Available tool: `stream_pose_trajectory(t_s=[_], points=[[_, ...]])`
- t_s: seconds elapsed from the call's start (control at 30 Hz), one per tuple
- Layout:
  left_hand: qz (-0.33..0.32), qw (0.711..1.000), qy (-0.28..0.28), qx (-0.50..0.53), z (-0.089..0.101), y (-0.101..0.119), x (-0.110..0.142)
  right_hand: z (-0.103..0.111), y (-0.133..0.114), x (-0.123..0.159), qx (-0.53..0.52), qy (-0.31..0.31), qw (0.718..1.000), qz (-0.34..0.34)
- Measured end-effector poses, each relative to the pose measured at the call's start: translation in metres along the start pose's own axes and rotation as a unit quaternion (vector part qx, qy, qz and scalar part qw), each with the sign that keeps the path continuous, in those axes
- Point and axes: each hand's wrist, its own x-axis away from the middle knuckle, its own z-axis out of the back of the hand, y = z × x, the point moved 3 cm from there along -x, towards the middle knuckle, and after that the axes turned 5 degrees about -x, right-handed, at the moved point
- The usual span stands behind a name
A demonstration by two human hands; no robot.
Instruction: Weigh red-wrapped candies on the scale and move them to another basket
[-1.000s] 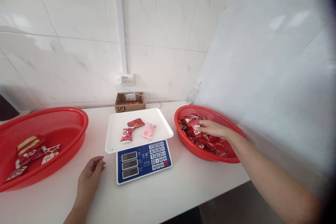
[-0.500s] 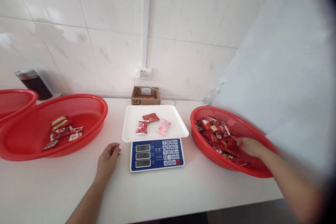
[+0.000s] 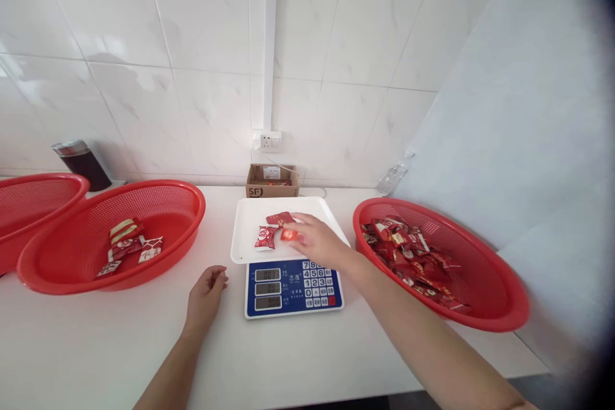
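Observation:
My right hand (image 3: 314, 240) is over the white tray of the scale (image 3: 334, 218), with a small red candy packet (image 3: 289, 235) pinched in its fingertips. On the tray, a red-and-white packet (image 3: 264, 237) and a dark red packet (image 3: 279, 219) lie just left of the fingers; the pink packet is hidden behind the hand. The scale's blue keypad panel (image 3: 294, 288) faces me. My left hand (image 3: 205, 298) rests on the table left of the scale, its fingers loosely curled and nothing visible in them.
A red basket (image 3: 504, 295) with many red packets (image 3: 408, 246) stands on the right. Another red basket (image 3: 185, 224) holds several packets (image 3: 129, 246) on the left, beside a third basket (image 3: 33, 195). Behind the scale sits a cardboard box (image 3: 272, 191); a dark bottle (image 3: 86, 166) stands near the wall.
My right hand has come left from the right basket to the scale tray, carrying the red candy packet. The view has shifted slightly; my left hand stays beside the scale.

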Motion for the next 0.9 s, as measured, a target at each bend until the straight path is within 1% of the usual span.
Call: stream_pose_trajectory(t_s=[0.1, 0.2, 0.27, 0.33, 0.43, 0.5, 0.53, 0.63, 0.7, 0.73, 0.77, 0.8, 0.83, 0.9], points=[[-0.002, 1.0, 0.0, -0.001, 0.0, -0.002, -0.001, -0.029, -0.01, -0.016, 0.089, -0.026, 0.995, 0.032], [-0.008, 1.0, 0.003, 0.003, 0.0, -0.003, -0.002, -0.053, -0.019, -0.026, 0.137, -0.049, 0.987, 0.071], [-0.008, 1.0, 0.004, 0.003, 0.0, -0.002, -0.002, -0.06, -0.022, -0.029, 0.142, -0.056, 0.984, 0.089], [-0.007, 1.0, 0.002, 0.002, 0.001, -0.001, -0.001, -0.058, -0.021, -0.027, 0.131, -0.048, 0.986, 0.088], [-0.004, 1.0, -0.006, 0.0, 0.0, 0.0, 0.0, -0.039, -0.014, -0.017, 0.094, -0.013, 0.993, 0.07], [-0.004, 1.0, -0.007, 0.003, 0.0, -0.001, 0.0, -0.019, -0.008, -0.003, 0.062, 0.032, 0.996, 0.054], [-0.004, 1.0, -0.008, 0.005, 0.0, -0.001, 0.0, -0.007, -0.004, 0.006, 0.05, 0.066, 0.996, 0.044], [-0.001, 1.0, -0.008, 0.007, 0.0, -0.003, -0.002, 0.03, 0.007, 0.044, 0.049, 0.185, 0.981, 0.001], [-0.002, 1.0, -0.01, 0.004, 0.0, -0.003, -0.002, 0.053, 0.017, 0.076, 0.066, 0.245, 0.966, -0.058], [-0.002, 1.0, -0.012, 0.0, -0.001, -0.003, -0.002, 0.062, 0.022, 0.092, 0.079, 0.261, 0.957, -0.098], [-0.002, 1.0, -0.014, -0.005, -0.001, -0.003, -0.002, 0.071, 0.028, 0.108, 0.093, 0.275, 0.946, -0.142], [0.0, 1.0, -0.016, -0.009, -0.001, -0.003, -0.002, 0.077, 0.035, 0.124, 0.108, 0.272, 0.938, -0.188], [0.003, 1.0, -0.017, -0.014, -0.002, -0.002, -0.002, 0.081, 0.042, 0.139, 0.122, 0.257, 0.931, -0.229], [0.007, 1.0, -0.016, -0.02, -0.002, -0.001, -0.001, 0.085, 0.056, 0.163, 0.144, 0.204, 0.923, -0.291]])
